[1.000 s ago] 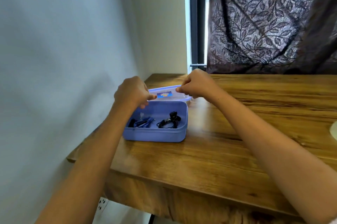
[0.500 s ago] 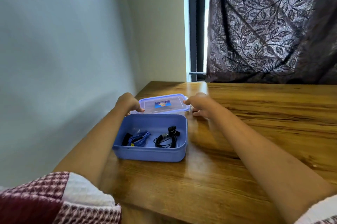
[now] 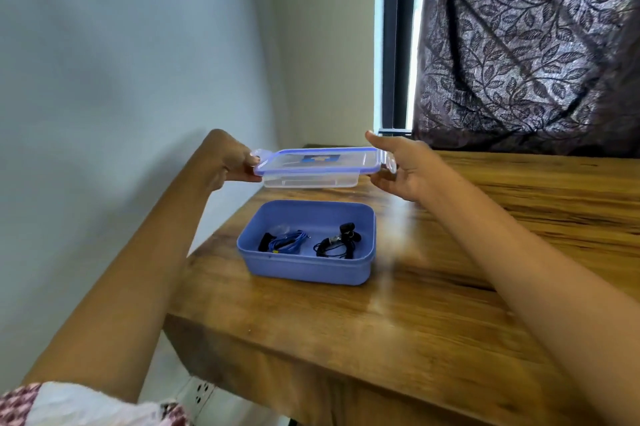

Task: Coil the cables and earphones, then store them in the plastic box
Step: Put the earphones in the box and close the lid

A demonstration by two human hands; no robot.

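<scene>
A blue plastic box (image 3: 304, 269) stands open near the table's left corner. Inside lie a coiled blue cable (image 3: 285, 241) on the left and coiled black earphones (image 3: 337, 244) on the right. The clear lid (image 3: 317, 167) with a blue rim and a blue sticker hangs level in the air above and behind the box. My left hand (image 3: 225, 158) grips the lid's left clip. My right hand (image 3: 403, 165) holds the right clip, thumb over the top and fingers underneath.
The wooden table (image 3: 450, 304) runs off to the right; its left edge stands close to a pale wall (image 3: 121, 79). A dark leaf-patterned curtain (image 3: 526, 44) hangs behind the table. A wall socket (image 3: 201, 392) shows below the table's near corner.
Both hands have lifted the lid off the table behind the box, and it now hangs higher above the open box. The camera has shifted, so the box appears lower in view.
</scene>
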